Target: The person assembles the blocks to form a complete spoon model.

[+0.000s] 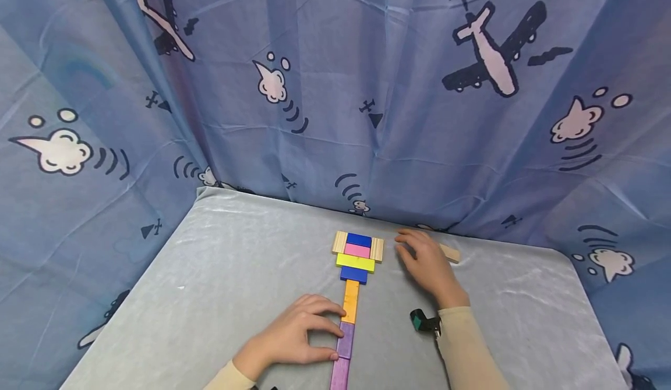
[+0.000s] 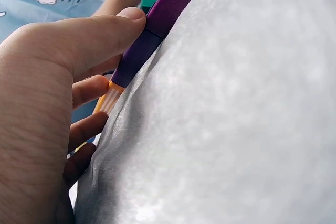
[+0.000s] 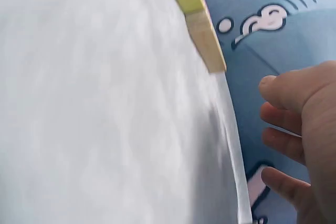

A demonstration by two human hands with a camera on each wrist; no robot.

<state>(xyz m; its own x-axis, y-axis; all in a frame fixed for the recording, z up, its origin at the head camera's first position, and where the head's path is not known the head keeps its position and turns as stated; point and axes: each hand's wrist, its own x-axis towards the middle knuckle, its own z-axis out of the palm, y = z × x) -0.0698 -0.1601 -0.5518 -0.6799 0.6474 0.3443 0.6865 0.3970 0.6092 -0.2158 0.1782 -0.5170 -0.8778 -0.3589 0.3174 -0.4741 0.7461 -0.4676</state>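
Observation:
A row of flat wooden blocks lies on the table: two purple blocks [image 1: 345, 341], an orange block [image 1: 350, 301], a dark blue block [image 1: 353, 274] and a yellow block [image 1: 355, 262]. Beyond the yellow one, a pink block [image 1: 357, 250] and another blue block [image 1: 359, 240] sit between two pairs of plain wood blocks [image 1: 377, 250]. My left hand [image 1: 301, 332] rests along the left side of the row, its loosely bent fingertips and thumb at the purple and orange blocks. Right of the far end, my right hand [image 1: 427, 262] is held with fingers spread loosely, nothing in them.
One loose plain wood block [image 1: 449, 254] lies behind my right hand, partly hidden by it. A wrist camera [image 1: 423, 321] sticks out beside the right sleeve. The grey cloth-covered table [image 1: 220, 262] ends at a blue curtain [image 1: 325, 87] with printed planes.

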